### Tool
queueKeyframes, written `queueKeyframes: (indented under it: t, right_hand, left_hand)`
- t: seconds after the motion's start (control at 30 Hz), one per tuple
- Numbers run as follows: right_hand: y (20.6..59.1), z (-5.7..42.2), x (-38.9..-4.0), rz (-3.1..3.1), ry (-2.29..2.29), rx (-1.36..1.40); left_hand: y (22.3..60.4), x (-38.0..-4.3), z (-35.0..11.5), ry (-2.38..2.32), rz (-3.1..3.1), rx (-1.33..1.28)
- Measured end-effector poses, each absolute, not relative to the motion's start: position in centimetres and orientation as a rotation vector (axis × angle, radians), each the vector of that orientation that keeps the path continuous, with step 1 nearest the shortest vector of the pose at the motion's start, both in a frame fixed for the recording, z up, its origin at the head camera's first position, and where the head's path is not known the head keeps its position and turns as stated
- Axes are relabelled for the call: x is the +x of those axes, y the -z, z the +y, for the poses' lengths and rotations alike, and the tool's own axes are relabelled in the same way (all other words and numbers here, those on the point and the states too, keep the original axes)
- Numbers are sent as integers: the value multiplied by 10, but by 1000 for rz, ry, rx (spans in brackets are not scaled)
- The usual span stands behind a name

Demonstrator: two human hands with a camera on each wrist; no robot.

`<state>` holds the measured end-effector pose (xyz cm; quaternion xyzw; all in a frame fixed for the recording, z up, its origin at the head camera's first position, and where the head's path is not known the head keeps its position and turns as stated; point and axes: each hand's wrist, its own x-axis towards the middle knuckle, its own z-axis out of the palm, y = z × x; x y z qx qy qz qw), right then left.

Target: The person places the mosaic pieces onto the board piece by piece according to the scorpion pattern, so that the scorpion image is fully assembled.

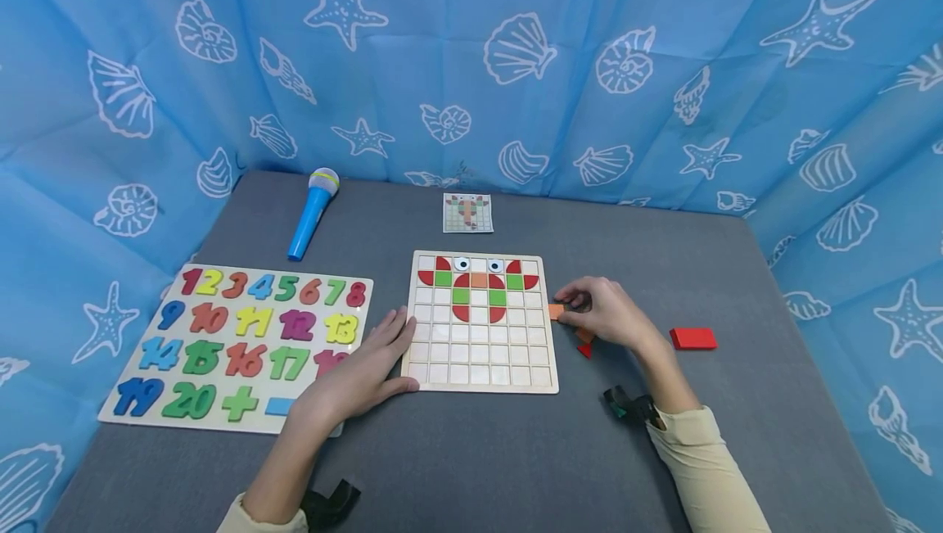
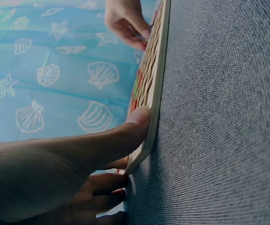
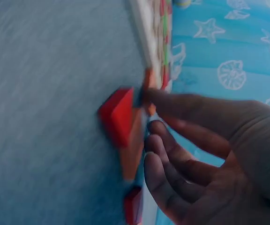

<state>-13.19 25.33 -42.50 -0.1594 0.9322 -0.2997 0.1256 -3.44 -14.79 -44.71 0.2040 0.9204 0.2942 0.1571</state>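
A wooden grid board (image 1: 448, 353) lies on the table, with red, green and orange tiles and two eye tiles in its upper rows. My left hand (image 1: 368, 365) rests along the board's left edge, fingers extended, and its thumb (image 2: 137, 119) lies against the lower corner. Beside the right edge, my right hand (image 1: 607, 312) pinches an orange square tile (image 1: 556, 312) between thumb and index finger. Close under that hand lie another orange tile (image 3: 131, 147) and a red triangular tile (image 3: 118, 115), both on the table.
A red block (image 1: 693, 339) lies on the right. Behind the board is a small pattern card (image 1: 467, 226). A number puzzle board (image 1: 164, 361) sits at the left, partly under my left forearm, with a blue toy microphone (image 1: 311, 214) behind it. A blue curtain (image 1: 412, 66) surrounds the table.
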Motion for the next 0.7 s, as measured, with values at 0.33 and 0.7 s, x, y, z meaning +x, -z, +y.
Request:
queueKeyframes:
  t: [0.33, 0.7]
  right_hand:
    - [427, 253, -133, 2717, 847, -491]
    - [416, 250, -129, 2713, 1002, -481]
  left_hand:
    - [450, -35, -148, -820, 2652, 620]
    - [445, -34, -147, -828, 2638, 597]
